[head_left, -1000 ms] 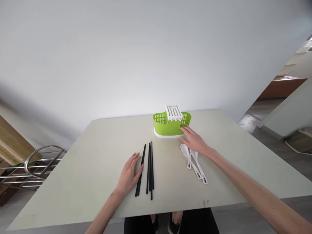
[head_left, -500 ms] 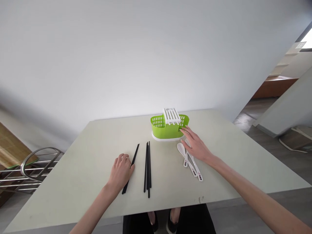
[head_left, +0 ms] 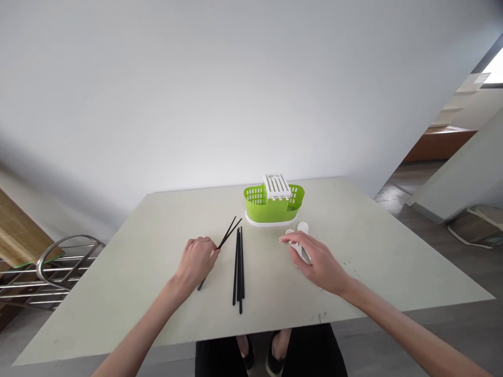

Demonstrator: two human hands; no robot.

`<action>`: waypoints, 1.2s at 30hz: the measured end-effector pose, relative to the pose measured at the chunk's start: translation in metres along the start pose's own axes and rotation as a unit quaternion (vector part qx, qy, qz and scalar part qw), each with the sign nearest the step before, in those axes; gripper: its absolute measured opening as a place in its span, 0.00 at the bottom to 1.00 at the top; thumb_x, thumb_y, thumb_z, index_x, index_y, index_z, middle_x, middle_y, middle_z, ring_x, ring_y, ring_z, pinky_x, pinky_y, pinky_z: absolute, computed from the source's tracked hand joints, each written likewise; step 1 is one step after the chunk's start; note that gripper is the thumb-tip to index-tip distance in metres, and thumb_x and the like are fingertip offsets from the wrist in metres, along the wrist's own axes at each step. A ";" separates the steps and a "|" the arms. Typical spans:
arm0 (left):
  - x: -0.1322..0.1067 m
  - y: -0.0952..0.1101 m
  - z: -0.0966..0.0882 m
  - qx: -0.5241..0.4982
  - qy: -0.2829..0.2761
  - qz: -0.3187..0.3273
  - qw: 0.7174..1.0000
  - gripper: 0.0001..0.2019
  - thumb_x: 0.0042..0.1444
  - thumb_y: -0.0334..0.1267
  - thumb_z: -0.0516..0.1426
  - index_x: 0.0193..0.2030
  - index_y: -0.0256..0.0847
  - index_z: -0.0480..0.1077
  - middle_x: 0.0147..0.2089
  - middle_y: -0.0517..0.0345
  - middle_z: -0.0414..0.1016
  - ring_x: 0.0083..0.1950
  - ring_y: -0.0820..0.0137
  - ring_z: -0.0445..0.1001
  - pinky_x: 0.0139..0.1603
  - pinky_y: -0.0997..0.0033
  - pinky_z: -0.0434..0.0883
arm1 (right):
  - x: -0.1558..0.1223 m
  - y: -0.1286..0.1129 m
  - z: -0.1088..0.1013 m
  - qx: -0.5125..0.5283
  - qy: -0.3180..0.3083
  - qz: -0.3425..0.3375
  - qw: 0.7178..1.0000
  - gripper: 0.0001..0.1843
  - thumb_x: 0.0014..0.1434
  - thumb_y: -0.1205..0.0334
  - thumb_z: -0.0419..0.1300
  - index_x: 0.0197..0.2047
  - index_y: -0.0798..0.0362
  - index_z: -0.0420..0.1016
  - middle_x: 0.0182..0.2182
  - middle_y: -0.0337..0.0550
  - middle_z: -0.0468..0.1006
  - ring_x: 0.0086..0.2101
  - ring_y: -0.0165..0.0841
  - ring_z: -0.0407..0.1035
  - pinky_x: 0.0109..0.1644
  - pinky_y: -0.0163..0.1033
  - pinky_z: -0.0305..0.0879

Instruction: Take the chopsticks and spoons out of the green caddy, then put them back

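My left hand is closed on a pair of black chopsticks, whose far tips point up and away and cross slightly. Several more black chopsticks lie side by side on the table just right of that hand. My right hand is curled over the white spoons, fingers bent around their handles; only the spoon bowls show beyond my fingertips. A green slotted cutlery holder with a white divider on top stands on a white base behind the spoons, apart from both hands.
The pale table has its near edge close to my body; my feet show under it. A metal wire rack stands low at the left. A white wall is behind the table, an open floor at the right.
My left hand closed on two chopsticks and lifted their tips off the table. My right hand drew back from the green holder and curled over the spoons.
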State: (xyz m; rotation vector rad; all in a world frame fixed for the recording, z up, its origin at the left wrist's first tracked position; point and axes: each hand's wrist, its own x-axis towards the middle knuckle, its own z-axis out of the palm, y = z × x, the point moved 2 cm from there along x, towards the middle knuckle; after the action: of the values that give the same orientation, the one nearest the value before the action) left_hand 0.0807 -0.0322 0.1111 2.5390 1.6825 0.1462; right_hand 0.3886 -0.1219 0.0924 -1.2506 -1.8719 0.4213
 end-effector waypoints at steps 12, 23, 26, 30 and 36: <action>-0.012 0.036 -0.011 -0.515 0.004 -0.115 0.849 0.23 0.57 0.63 0.63 0.43 0.45 0.83 0.50 0.55 0.86 0.58 0.57 0.79 0.61 0.63 0.71 | 0.004 -0.057 0.091 0.458 -0.222 0.216 0.833 0.30 0.69 0.33 0.55 0.48 0.54 0.75 0.30 0.36 0.72 0.29 0.29 0.67 0.41 0.41 0.68; -0.005 0.028 -0.015 -0.583 0.002 -0.156 0.797 0.24 0.50 0.60 0.70 0.42 0.41 0.82 0.40 0.51 0.87 0.45 0.58 0.86 0.60 0.59 0.76 | -0.007 -0.036 0.093 0.474 -0.179 0.265 0.820 0.31 0.65 0.31 0.59 0.48 0.53 0.79 0.26 0.29 0.53 0.23 0.24 0.47 0.27 0.36 0.44; -0.002 0.032 -0.015 -0.579 -0.007 -0.146 0.802 0.23 0.50 0.60 0.70 0.40 0.41 0.83 0.40 0.51 0.87 0.45 0.57 0.86 0.60 0.58 0.76 | -0.010 -0.032 0.090 0.475 -0.174 0.269 0.820 0.32 0.66 0.31 0.58 0.51 0.52 0.79 0.25 0.28 0.52 0.23 0.23 0.46 0.27 0.36 0.43; 0.001 0.039 -0.016 -0.567 -0.016 -0.138 0.812 0.22 0.51 0.60 0.70 0.40 0.42 0.83 0.42 0.51 0.87 0.47 0.57 0.86 0.61 0.58 0.76 | -0.012 -0.028 0.082 0.469 -0.167 0.270 0.824 0.33 0.66 0.31 0.58 0.55 0.52 0.80 0.25 0.28 0.52 0.22 0.23 0.48 0.26 0.36 0.43; 0.009 0.053 -0.018 -0.549 -0.021 -0.104 0.829 0.23 0.52 0.60 0.69 0.38 0.41 0.82 0.40 0.50 0.87 0.46 0.57 0.85 0.58 0.59 0.78 | -0.016 -0.020 0.077 0.459 -0.144 0.270 0.834 0.35 0.68 0.33 0.57 0.64 0.52 0.76 0.26 0.29 0.54 0.22 0.23 0.51 0.26 0.34 0.49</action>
State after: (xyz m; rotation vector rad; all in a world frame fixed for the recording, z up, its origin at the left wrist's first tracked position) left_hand 0.1299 -0.0439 0.1357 1.4618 1.2425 0.7704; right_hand 0.3190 -0.1330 0.0522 -1.0067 -1.1760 1.6655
